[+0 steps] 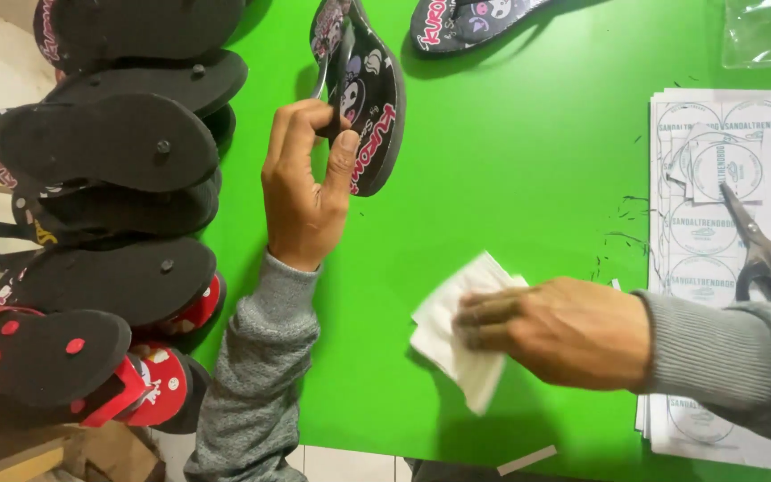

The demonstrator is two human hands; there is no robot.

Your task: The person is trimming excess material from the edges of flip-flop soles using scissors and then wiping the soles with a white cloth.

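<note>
Hands split: left hand [305, 183] pinches the strap of a black printed foam sandal [366, 98], long axis toward 12 o'clock; right hand [555, 330] presses flat, open, on white folded cloth [457, 330] at 5 o'clock on green desk [528, 161].

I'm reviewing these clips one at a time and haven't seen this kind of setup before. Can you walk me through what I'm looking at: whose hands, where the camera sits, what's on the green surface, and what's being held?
There is no machine here. One picture comes from a camera worn on a person's head, looking down at their own two bare hands in grey sleeves. The left hand pinches a black flip-flop with cartoon prints, gripping it near the strap. The right hand presses flat on a folded white cloth lying on the green table. At the left edge sits a stack of sandals, black and red, soles mostly up. Another printed sandal lies at the top. To the right are sheets of round printed labels with scissors resting on them, and a clear plastic bag in the corner.
</note>
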